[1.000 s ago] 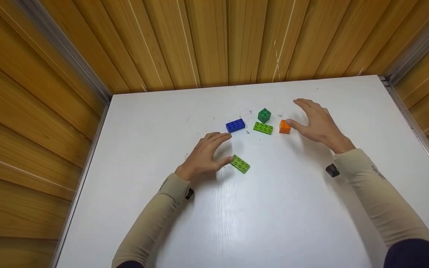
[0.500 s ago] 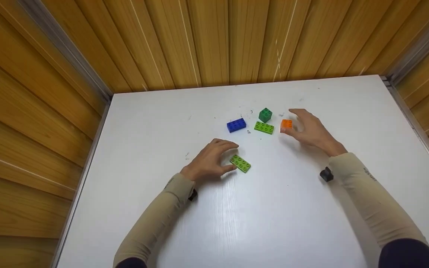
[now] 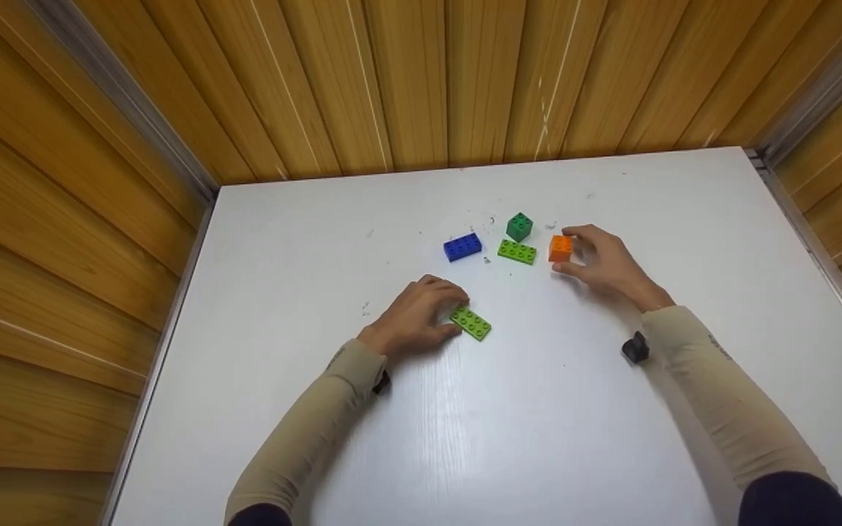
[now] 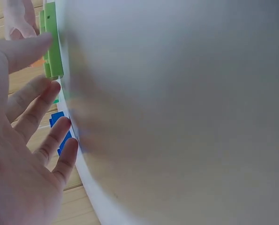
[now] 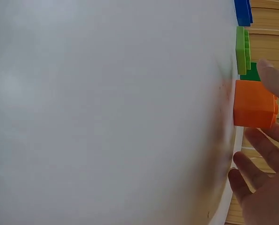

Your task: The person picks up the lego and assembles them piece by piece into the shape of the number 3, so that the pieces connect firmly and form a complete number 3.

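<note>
In the head view my left hand [image 3: 415,318] lies around the near end of a flat light green brick [image 3: 471,322], thumb on one side and fingers on the other. The left wrist view has the thumb overlapping this brick [image 4: 54,42], with the fingers loosely spread; firm contact cannot be told. An orange brick [image 3: 560,248] stands between the thumb and index finger of my right hand [image 3: 606,261]. Small gaps show around that orange brick [image 5: 254,104] in the right wrist view, and the other fingers are spread.
A second flat light green brick [image 3: 517,252] lies left of the orange one, with a dark green brick [image 3: 520,227] just behind it. Further left is a blue brick [image 3: 463,247]. The white table [image 3: 509,424] meets wood-patterned walls [image 3: 406,80] at the back and sides.
My left hand has come down and back toward the near light green brick. My right hand has lowered, its thumb and index finger now on either side of the orange brick. The bricks stay put.
</note>
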`<state>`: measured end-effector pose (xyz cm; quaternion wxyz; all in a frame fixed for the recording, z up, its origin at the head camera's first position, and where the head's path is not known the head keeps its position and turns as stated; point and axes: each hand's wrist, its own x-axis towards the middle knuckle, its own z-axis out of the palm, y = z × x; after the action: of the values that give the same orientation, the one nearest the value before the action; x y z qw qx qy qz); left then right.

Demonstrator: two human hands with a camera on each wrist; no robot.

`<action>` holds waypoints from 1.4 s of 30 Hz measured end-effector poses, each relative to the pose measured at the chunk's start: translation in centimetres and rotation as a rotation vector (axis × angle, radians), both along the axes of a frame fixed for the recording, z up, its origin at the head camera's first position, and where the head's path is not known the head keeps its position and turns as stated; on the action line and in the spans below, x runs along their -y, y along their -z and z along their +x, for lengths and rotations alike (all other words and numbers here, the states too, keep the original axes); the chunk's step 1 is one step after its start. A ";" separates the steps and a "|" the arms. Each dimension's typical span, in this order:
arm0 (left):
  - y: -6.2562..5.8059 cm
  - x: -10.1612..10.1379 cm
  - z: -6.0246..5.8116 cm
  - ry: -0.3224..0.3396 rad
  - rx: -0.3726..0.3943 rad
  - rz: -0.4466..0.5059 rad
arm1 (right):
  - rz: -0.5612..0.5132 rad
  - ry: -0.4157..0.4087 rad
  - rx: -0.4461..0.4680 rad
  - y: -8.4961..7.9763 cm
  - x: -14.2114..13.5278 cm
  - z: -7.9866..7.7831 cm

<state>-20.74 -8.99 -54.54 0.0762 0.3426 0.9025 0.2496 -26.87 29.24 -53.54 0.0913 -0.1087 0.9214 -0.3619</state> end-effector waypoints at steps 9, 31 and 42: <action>0.0 -0.2 -0.1 0.019 -0.003 -0.001 | -0.049 0.044 0.003 0.2 -0.2 0.0; 0.3 -0.4 -0.2 -0.038 0.035 0.015 | -0.124 0.095 0.002 -1.0 0.4 0.2; 0.2 -0.8 -0.3 -0.125 0.096 0.085 | -0.172 0.053 -0.083 -1.8 1.4 0.5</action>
<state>-21.07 -8.23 -54.78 0.0891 0.2760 0.9060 0.3083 -26.33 27.79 -51.71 0.0336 -0.1066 0.8924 -0.4372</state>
